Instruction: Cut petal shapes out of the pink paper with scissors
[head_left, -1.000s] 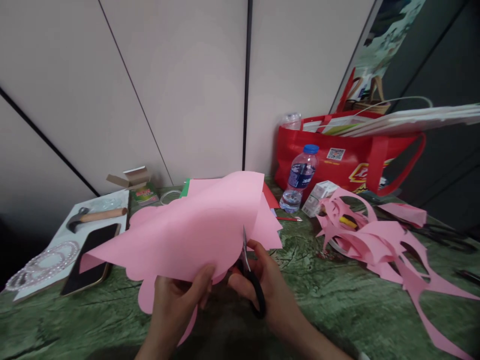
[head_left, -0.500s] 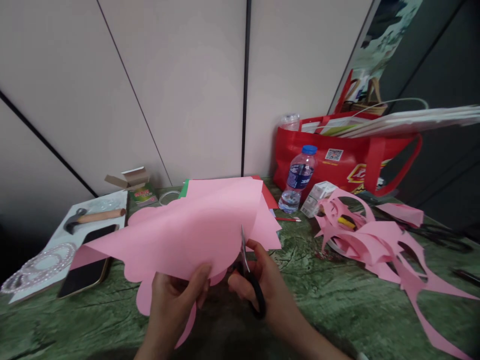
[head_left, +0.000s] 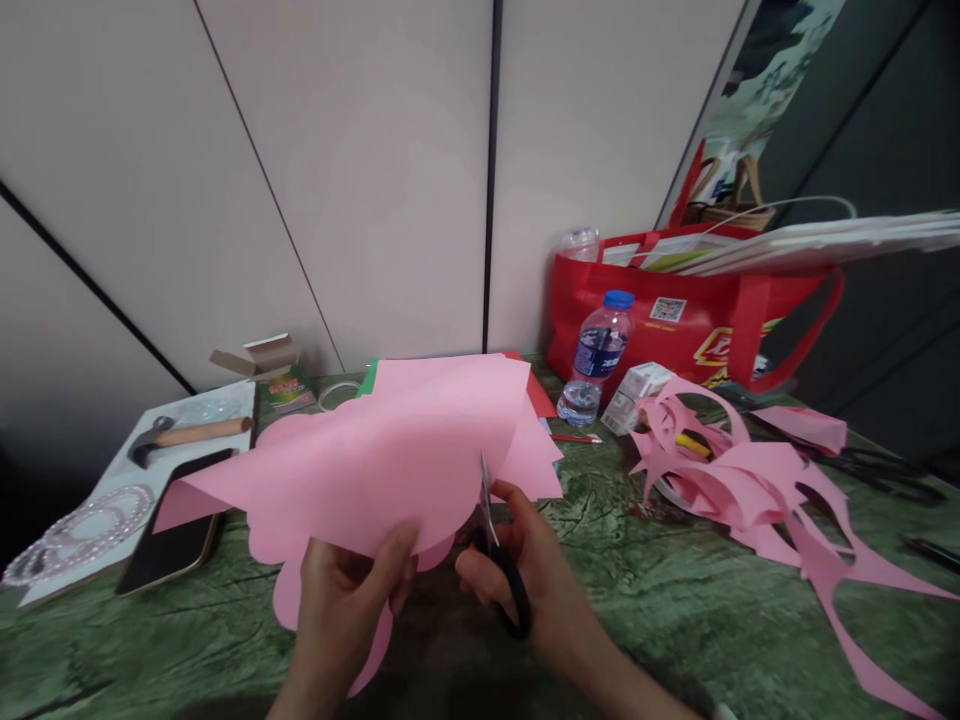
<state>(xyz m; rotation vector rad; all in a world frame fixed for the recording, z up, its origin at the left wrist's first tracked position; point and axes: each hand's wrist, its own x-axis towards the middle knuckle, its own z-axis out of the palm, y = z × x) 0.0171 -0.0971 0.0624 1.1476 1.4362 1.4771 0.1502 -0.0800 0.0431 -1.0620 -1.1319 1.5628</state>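
Observation:
My left hand (head_left: 356, 590) pinches the lower edge of a large pink paper sheet (head_left: 382, 455), thumb on top and fingers beneath. My right hand (head_left: 517, 560) grips black-handled scissors (head_left: 512, 592) by the loops. Their blades point up and away, and the paper's right edge lies against them. Part of the lower blade is hidden. Below and behind the held sheet, pink paper with rounded, scalloped edges (head_left: 289, 595) shows on the table.
At left lie a hammer (head_left: 191, 432), a phone (head_left: 169, 540) and a bead string (head_left: 82, 530). A water bottle (head_left: 596, 360), a small white box (head_left: 634, 398) and a red bag (head_left: 645, 330) stand at back right. Pink paper scraps (head_left: 757, 490) pile up on the right.
The pink sheet has shifted very slightly, its left tip moving a little to the right. My left hand has moved a touch; my right hand and the scissors stay nearly in place.

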